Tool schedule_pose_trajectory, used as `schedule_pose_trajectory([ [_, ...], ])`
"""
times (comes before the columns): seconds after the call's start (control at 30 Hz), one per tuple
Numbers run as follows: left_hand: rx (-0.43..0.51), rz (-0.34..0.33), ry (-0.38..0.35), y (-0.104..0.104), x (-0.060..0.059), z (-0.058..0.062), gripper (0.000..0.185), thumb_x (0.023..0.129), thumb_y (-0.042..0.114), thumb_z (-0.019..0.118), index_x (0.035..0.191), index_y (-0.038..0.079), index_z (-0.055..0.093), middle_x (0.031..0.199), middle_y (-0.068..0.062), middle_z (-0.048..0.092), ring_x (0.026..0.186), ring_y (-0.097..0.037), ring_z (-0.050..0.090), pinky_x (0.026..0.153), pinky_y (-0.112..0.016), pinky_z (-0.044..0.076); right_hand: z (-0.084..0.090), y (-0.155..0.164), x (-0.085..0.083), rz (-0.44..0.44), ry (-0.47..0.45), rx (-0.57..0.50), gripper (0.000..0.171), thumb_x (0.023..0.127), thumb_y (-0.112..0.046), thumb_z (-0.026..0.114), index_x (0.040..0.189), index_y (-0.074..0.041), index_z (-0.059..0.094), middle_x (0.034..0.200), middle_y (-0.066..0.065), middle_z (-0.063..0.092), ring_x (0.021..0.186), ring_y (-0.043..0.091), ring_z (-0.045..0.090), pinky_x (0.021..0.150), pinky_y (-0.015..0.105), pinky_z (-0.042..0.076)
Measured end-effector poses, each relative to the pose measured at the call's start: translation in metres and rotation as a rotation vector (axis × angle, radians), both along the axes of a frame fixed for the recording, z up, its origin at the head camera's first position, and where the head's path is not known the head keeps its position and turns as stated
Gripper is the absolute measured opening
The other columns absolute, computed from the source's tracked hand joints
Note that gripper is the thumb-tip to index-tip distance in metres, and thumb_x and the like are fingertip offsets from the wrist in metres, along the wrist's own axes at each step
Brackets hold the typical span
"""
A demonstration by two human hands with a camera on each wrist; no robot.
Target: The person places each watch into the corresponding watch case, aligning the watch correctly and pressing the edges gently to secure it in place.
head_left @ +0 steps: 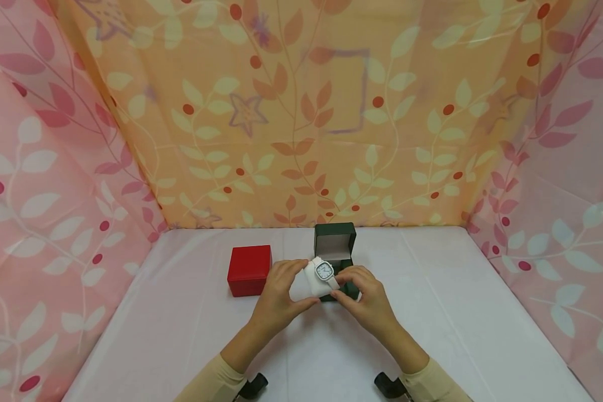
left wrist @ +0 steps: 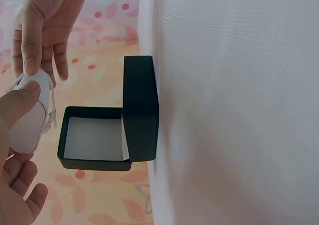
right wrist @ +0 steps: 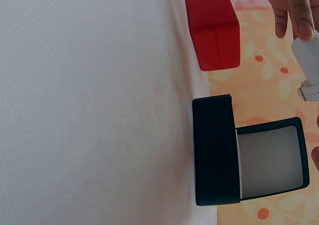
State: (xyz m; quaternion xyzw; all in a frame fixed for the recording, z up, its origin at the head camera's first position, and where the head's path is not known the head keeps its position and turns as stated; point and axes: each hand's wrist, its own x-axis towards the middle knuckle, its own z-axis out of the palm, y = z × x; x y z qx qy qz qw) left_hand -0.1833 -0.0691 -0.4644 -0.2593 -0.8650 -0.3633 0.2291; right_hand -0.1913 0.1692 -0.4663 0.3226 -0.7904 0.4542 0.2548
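A white wristwatch (head_left: 324,271) with a square face and a pale strap lies against a white watch cushion (head_left: 314,282), held up in front of the open green box. My left hand (head_left: 279,290) grips the cushion from its left side, thumb below and fingers above. With thumb and fingertips, my right hand (head_left: 365,296) pinches the strap at the right. In the left wrist view, the strap's buckle (left wrist: 52,116) hangs off the cushion's side. Only fingertips of the right hand (right wrist: 316,158) show at the edge of the right wrist view.
Behind the hands stands the green watch box (head_left: 335,237), its lid raised and its lining pale. To its left sits a closed red box (head_left: 249,270). A white cloth (head_left: 191,335) covers the table, and patterned curtains (head_left: 301,111) hang at the back and sides.
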Motion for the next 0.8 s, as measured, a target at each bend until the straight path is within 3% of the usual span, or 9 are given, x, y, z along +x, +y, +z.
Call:
schedule_pose_trajectory([
  [0.23, -0.019, 0.027, 0.001, -0.0012, -0.0015, -0.0024, 0.084, 0.073, 0.035, 0.094, 0.145, 0.016, 0.055, 0.142, 0.003, 0.059, 0.13, -0.018, 0.048, 0.102, -0.044, 0.052, -0.0014, -0.0011, 0.001, -0.032, -0.071, 0.014, 0.029, 0.08, -0.012, 0.089, 0.104, -0.017, 0.073, 0.105, -0.007, 0.071, 0.105, 0.014, 0.063, 0.093, 0.02, 0.049],
  [0.47, -0.019, 0.038, 0.021, -0.0012, -0.0017, -0.0037, 0.084, 0.073, 0.037, 0.094, 0.145, 0.017, 0.055, 0.14, 0.003, 0.061, 0.13, -0.018, 0.049, 0.102, -0.044, 0.052, -0.0034, -0.0027, 0.0013, -0.032, -0.059, 0.008, 0.032, 0.077, -0.01, 0.09, 0.103, -0.018, 0.073, 0.104, -0.01, 0.07, 0.103, 0.012, 0.063, 0.089, 0.023, 0.052],
  [0.8, -0.026, 0.013, 0.014, 0.0, -0.0016, -0.0018, 0.086, 0.074, 0.033, 0.094, 0.148, 0.019, 0.052, 0.144, 0.005, 0.058, 0.131, -0.017, 0.048, 0.099, -0.041, 0.055, 0.001, 0.0049, -0.0036, 0.088, 0.013, 0.034, 0.032, 0.077, -0.003, 0.088, 0.105, -0.016, 0.076, 0.104, -0.003, 0.072, 0.1, 0.015, 0.066, 0.091, 0.017, 0.051],
])
